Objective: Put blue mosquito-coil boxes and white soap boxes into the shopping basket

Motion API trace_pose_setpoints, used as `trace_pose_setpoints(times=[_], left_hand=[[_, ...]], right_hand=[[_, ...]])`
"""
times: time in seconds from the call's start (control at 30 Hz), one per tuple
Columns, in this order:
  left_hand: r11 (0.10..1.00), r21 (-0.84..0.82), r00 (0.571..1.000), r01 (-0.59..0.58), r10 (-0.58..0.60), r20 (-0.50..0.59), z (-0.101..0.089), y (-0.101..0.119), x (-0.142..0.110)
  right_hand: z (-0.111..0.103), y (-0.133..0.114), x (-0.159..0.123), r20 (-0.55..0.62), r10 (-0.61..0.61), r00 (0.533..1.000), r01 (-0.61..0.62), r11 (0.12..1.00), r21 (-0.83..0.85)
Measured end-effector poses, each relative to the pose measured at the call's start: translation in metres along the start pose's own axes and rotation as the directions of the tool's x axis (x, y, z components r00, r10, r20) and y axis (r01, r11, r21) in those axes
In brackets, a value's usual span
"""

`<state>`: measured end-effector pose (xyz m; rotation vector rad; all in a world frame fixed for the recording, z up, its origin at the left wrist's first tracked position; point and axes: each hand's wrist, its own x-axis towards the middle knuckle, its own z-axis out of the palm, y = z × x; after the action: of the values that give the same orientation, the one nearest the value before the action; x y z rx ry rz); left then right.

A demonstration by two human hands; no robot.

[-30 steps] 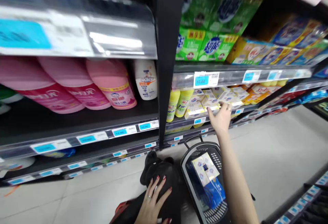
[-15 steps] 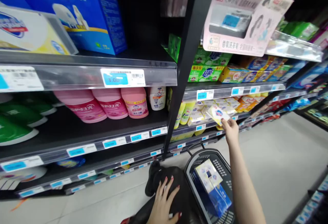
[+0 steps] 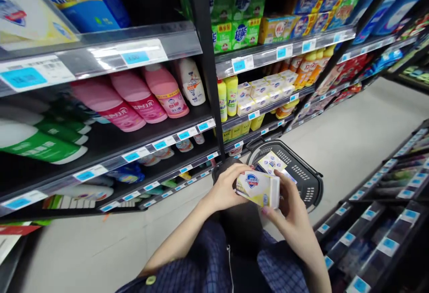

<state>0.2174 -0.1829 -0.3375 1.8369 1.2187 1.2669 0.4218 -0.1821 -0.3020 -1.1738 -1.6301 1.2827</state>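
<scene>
Between my two hands I hold a white and yellow soap box (image 3: pixel 255 187) with a blue shield logo, tilted in front of my body. My left hand (image 3: pixel 225 189) grips its left end, thumb underneath side hidden. The fingers of my right hand (image 3: pixel 291 207) close round its right end. Just beyond the box stands a dark shopping basket (image 3: pixel 310 181) with slotted walls. In it lies a white and yellow soap pack (image 3: pixel 271 162), and part of a blue package shows beside it, mostly covered by my hands.
Similar white soap boxes (image 3: pixel 264 91) fill a shelf ahead, beside yellow bottles (image 3: pixel 231 95). Pink bottles (image 3: pixel 170 94) stand on the left shelf. A black shelf post (image 3: pixel 206 38) divides the two bays. Another rack (image 3: pixel 385 221) borders the aisle floor (image 3: pixel 351 123) on the right.
My right hand has drawn the soap box back from the shelf to my body. My left hand has left my knee and taken hold of the box too. The view has shifted.
</scene>
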Motion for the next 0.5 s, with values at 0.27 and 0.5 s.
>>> trace_pose_setpoints(times=[0.27,0.5], left_hand=[[0.809,-0.550,0.978,0.207,-0.150,0.147,0.028,0.015,-0.036],[0.745,-0.638,0.980,0.193,-0.115,0.162,0.047,0.021,-0.055]], right_hand=[[-0.002,0.005,-0.045,0.055,-0.271,0.961,0.275,0.957,-0.086],[-0.004,0.002,-0.071,0.061,-0.304,0.951,0.310,0.938,-0.157]])
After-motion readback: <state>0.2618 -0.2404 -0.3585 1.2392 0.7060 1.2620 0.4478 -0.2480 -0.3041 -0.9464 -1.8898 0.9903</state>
